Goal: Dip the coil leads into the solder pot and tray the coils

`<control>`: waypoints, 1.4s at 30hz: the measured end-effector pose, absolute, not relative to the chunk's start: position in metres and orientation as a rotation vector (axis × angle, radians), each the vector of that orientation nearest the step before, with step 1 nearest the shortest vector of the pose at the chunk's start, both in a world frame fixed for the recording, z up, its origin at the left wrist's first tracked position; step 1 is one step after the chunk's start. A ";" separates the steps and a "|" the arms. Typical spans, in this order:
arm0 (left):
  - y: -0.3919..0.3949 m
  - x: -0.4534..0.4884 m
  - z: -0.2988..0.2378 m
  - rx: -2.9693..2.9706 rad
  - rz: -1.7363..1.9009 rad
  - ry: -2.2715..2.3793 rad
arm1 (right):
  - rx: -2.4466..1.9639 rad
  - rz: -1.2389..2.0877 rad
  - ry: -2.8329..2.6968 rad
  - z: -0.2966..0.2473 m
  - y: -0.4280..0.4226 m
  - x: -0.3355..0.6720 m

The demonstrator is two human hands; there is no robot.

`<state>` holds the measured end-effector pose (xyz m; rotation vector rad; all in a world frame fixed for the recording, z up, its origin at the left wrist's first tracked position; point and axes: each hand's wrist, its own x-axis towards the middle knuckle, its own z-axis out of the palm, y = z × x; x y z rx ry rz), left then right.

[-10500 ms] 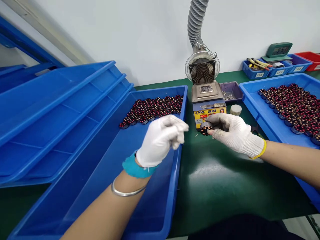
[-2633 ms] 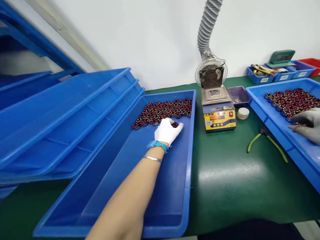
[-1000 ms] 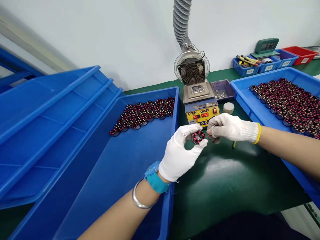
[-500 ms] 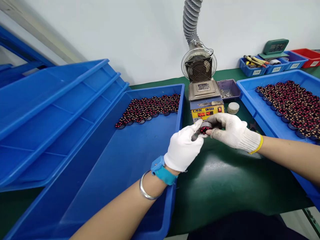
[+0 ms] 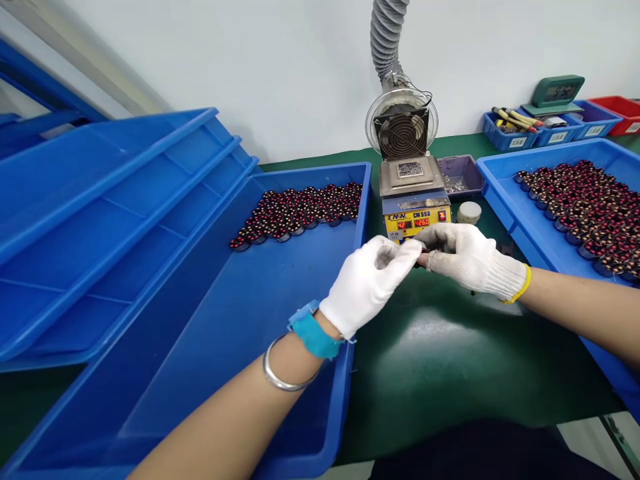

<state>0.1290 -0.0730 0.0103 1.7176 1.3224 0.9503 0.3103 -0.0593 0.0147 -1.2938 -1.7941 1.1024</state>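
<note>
My left hand (image 5: 373, 283), in a white glove, has thumb and fingers pinched together at the tips of my right hand (image 5: 457, 260). That right hand wears a white knit glove with darkened fingertips. Between the two hands is a small round black-and-red part (image 5: 424, 250), gripped by both and mostly hidden by the fingers. Just behind them stands a yellow-fronted solder pot (image 5: 417, 221) marked CM 558, with lit red digits. A small fan (image 5: 404, 133) on a ducted hood sits above its metal top.
A blue tray (image 5: 280, 293) with rows of similar round parts (image 5: 305, 210) is on the left, beside stacked blue trays (image 5: 125, 220). Another filled tray (image 5: 505, 200) is on the right. A purple bin (image 5: 463, 175), white round lid (image 5: 469, 213) and clock (image 5: 557, 91) stand behind.
My left hand has turned, its fingertips shifting right across the round part. The part, plainly visible before, is now mostly covered. The view has shifted slightly.
</note>
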 end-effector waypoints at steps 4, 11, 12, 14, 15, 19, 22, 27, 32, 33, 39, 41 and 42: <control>-0.082 0.127 0.023 1.737 0.768 1.241 | -1.369 1.033 -1.815 0.011 -0.055 0.313; -0.071 0.116 0.021 1.513 0.980 1.232 | -1.379 1.125 -1.691 0.012 -0.057 0.312; -0.071 0.120 0.018 1.553 0.969 1.241 | -1.373 1.126 -1.706 0.013 -0.059 0.311; -0.074 0.128 0.013 1.647 0.929 1.273 | -1.376 1.107 -1.749 0.014 -0.061 0.310; -0.076 0.131 0.013 1.676 0.914 1.288 | -1.384 1.091 -1.768 0.014 -0.061 0.310; -0.081 0.126 0.022 1.542 0.886 1.268 | -1.432 1.059 -1.751 0.009 -0.056 0.313; -0.075 0.116 0.027 1.369 1.094 1.258 | -1.430 1.078 -1.708 0.005 -0.052 0.315; -0.072 0.126 0.020 1.521 1.039 1.341 | -1.426 1.058 -1.747 0.005 -0.055 0.313; -0.085 0.132 0.019 1.761 0.854 1.362 | -1.439 1.018 -1.761 0.006 -0.055 0.312; -0.086 0.130 0.020 1.783 0.819 1.327 | -1.452 1.014 -1.738 0.006 -0.054 0.313; -0.078 0.128 0.015 1.724 0.920 1.385 | -1.439 1.011 -1.676 0.008 -0.054 0.312; -0.079 0.134 0.010 1.697 0.920 1.395 | -1.423 1.015 -1.680 0.010 -0.056 0.311; -0.082 0.136 0.008 1.683 0.939 1.379 | -1.422 1.017 -1.682 0.011 -0.056 0.311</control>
